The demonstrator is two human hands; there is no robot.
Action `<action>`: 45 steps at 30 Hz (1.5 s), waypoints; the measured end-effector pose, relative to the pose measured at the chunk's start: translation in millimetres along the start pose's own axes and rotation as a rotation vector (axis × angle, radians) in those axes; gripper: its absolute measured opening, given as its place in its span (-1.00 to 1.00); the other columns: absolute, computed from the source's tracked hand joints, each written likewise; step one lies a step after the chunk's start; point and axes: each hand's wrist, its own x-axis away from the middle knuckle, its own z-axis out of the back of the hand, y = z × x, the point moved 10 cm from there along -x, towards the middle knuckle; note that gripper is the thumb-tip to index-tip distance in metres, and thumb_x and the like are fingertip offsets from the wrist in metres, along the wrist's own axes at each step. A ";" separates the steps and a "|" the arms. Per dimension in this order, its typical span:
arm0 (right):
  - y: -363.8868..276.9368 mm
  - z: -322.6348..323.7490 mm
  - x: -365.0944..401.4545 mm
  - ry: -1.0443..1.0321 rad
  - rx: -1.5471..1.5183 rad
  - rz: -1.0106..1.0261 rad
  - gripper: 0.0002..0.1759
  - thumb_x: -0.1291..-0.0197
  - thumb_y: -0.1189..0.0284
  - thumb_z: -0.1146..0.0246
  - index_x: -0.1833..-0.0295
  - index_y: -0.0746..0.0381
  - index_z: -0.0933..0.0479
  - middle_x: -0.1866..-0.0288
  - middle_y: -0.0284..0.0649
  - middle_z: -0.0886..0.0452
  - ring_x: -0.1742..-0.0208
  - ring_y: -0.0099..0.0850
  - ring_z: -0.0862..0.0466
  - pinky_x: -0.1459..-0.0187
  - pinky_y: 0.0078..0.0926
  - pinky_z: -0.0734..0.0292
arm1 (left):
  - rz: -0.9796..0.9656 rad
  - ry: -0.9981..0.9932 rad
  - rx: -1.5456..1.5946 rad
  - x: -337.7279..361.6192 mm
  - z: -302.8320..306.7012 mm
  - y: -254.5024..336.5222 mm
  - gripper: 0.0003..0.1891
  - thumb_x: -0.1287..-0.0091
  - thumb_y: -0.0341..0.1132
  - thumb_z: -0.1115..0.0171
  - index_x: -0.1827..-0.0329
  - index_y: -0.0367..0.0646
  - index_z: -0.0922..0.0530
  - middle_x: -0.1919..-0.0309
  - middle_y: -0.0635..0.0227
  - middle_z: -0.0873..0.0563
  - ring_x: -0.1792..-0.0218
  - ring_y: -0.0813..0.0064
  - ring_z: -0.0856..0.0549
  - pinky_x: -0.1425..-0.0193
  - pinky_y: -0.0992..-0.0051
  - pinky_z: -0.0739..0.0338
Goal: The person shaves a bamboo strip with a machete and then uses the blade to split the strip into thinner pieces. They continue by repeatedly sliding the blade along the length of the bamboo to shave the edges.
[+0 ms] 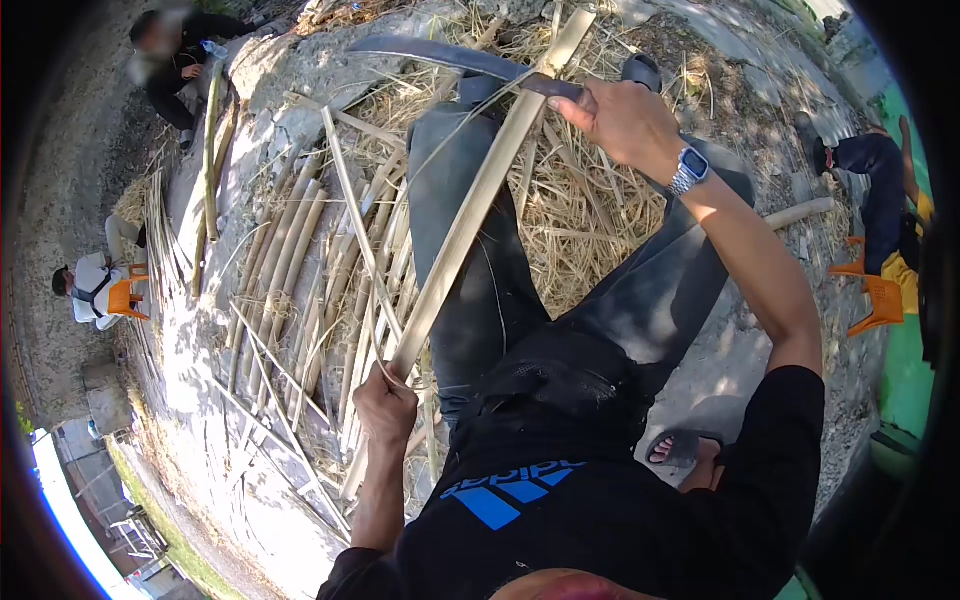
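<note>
My left hand [385, 408] is closed around the near end of a long split bamboo strip [468, 225], which slants away across my thigh. With its fingers wrapped round the handle, my right hand [628, 122] grips a machete [445, 55]. The long, dark, slightly curved blade points left and crosses the strip near its far end. Thin slivers hang beside the strip, over my trouser leg.
Bamboo poles [290, 250] and split strips [355, 210] lie on the ground to my left. Shavings [585, 205] cover the ground between my legs. One person [95, 285] sits on an orange chair at left, others at upper left [170, 85] and right [880, 165].
</note>
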 end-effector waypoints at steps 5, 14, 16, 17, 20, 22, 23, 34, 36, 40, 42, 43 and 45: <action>-72.7 -4.3 55.2 -0.080 0.032 0.250 -0.34 -0.37 -0.27 -0.19 0.43 0.14 -0.49 0.71 -0.22 -0.53 0.63 -0.17 -0.67 0.56 -0.15 -0.55 | 0.005 0.176 0.050 -7.6 10.5 -22.1 -0.64 -0.59 -0.31 -0.04 0.44 -0.25 -0.52 0.70 0.02 -0.49 0.69 -0.04 -0.53 0.56 0.12 -0.31; -86.7 12.0 30.0 -0.041 -0.058 0.255 -0.26 -0.32 -0.36 -0.16 0.37 0.17 -0.56 0.66 -0.20 -0.60 0.62 -0.12 -0.68 0.57 -0.12 -0.54 | -0.034 0.198 0.033 -25.0 8.1 -42.0 -0.62 -0.59 -0.32 -0.06 0.48 -0.28 -0.47 0.68 -0.01 -0.48 0.65 -0.09 -0.48 0.53 0.08 -0.25; -122.0 5.6 57.7 -0.167 0.104 0.412 -0.24 -0.27 -0.43 -0.14 0.39 0.12 -0.51 0.67 -0.22 -0.59 0.64 -0.13 -0.66 0.59 -0.14 -0.53 | -0.019 0.172 0.074 -20.7 18.8 -23.2 -0.61 -0.59 -0.30 -0.07 0.50 -0.26 -0.47 0.66 0.02 -0.49 0.64 -0.01 -0.51 0.52 0.15 -0.27; -95.6 0.4 43.3 -0.092 0.127 0.433 -0.23 -0.24 -0.47 -0.11 0.41 0.09 -0.49 0.69 -0.24 -0.56 0.65 -0.15 -0.67 0.60 -0.16 -0.53 | 0.001 0.180 0.003 -14.1 20.7 -36.7 -0.61 -0.59 -0.30 -0.07 0.49 -0.25 -0.48 0.66 0.01 -0.51 0.64 0.00 -0.53 0.52 0.16 -0.29; -19.4 12.6 3.3 0.025 0.152 0.162 -0.28 -0.32 -0.36 -0.14 0.38 0.13 -0.54 0.70 -0.23 -0.57 0.64 -0.18 -0.69 0.59 -0.20 -0.56 | -0.005 0.124 -0.098 -11.3 24.4 -26.8 -0.66 -0.58 -0.31 -0.06 0.41 -0.28 -0.56 0.68 -0.03 -0.54 0.67 -0.07 -0.57 0.56 0.12 -0.34; -22.5 47.1 -15.2 0.196 0.144 0.153 -0.36 -0.41 -0.21 -0.20 0.37 0.18 -0.58 0.68 -0.21 -0.61 0.64 -0.20 -0.70 0.58 -0.23 -0.59 | 0.112 0.085 0.002 -32.3 13.0 -29.1 -0.68 -0.56 -0.33 -0.07 0.39 -0.31 -0.57 0.66 -0.05 -0.56 0.65 -0.09 -0.57 0.53 0.10 -0.36; -39.1 57.3 -7.7 0.267 0.099 0.178 -0.37 -0.41 -0.19 -0.22 0.36 0.21 -0.59 0.70 -0.23 -0.59 0.65 -0.19 -0.69 0.59 -0.20 -0.58 | 0.056 0.152 -0.019 -35.2 15.8 -31.3 -0.71 -0.52 -0.39 -0.09 0.41 -0.33 -0.55 0.64 -0.04 -0.57 0.63 -0.09 -0.57 0.51 0.09 -0.36; -53.2 48.3 1.7 0.007 -0.358 0.101 -0.44 -0.44 -0.07 -0.26 0.19 0.29 -0.52 0.43 -0.18 -0.75 0.42 -0.17 -0.77 0.35 -0.23 -0.66 | 0.100 0.245 0.172 -27.0 47.0 -20.4 -0.51 -0.66 -0.18 -0.09 0.51 -0.23 -0.37 0.72 0.44 -0.35 0.64 0.63 -0.25 0.56 0.40 -0.06; -41.8 54.2 -1.4 0.093 -0.084 0.097 -0.44 -0.44 -0.08 -0.26 0.25 0.26 -0.54 0.53 -0.20 -0.69 0.51 -0.15 -0.73 0.42 -0.21 -0.63 | 0.091 0.246 0.126 -25.8 45.0 -28.4 -0.48 -0.64 -0.12 -0.16 0.54 -0.22 -0.38 0.73 0.47 -0.34 0.63 0.67 -0.23 0.55 0.40 -0.04; -45.0 53.4 9.9 0.197 -0.135 0.121 -0.42 -0.48 -0.05 -0.24 0.36 0.27 -0.50 0.64 -0.19 -0.54 0.63 -0.18 -0.58 0.53 -0.23 -0.45 | 0.137 0.234 0.125 -26.8 41.3 -34.8 -0.48 -0.56 -0.10 -0.28 0.56 -0.27 -0.46 0.75 0.39 -0.35 0.66 0.57 -0.26 0.56 0.38 -0.09; -34.5 46.0 4.8 0.127 -0.254 0.074 -0.41 -0.49 -0.04 -0.23 0.39 0.28 -0.50 0.67 -0.19 -0.50 0.66 -0.23 -0.51 0.54 -0.24 -0.39 | 0.145 0.241 0.132 -29.4 36.1 -35.7 -0.47 -0.55 -0.10 -0.29 0.57 -0.27 -0.47 0.76 0.38 -0.36 0.67 0.57 -0.26 0.57 0.38 -0.09; -27.9 36.7 2.3 0.046 -0.372 0.030 -0.39 -0.50 -0.04 -0.22 0.42 0.29 -0.49 0.69 -0.18 -0.45 0.69 -0.27 -0.43 0.56 -0.26 -0.32 | 0.122 0.278 0.154 -28.1 35.8 -34.0 -0.47 -0.55 -0.09 -0.30 0.56 -0.28 -0.49 0.75 0.37 -0.39 0.67 0.58 -0.28 0.57 0.38 -0.10; -22.3 21.7 -2.3 -0.059 -0.547 -0.024 -0.38 -0.52 -0.02 -0.21 0.44 0.30 -0.49 0.71 -0.19 -0.40 0.69 -0.30 -0.35 0.55 -0.25 -0.27 | 0.136 0.266 0.233 -28.2 35.2 -28.6 -0.47 -0.55 -0.08 -0.30 0.55 -0.29 -0.52 0.73 0.36 -0.44 0.64 0.61 -0.31 0.56 0.39 -0.13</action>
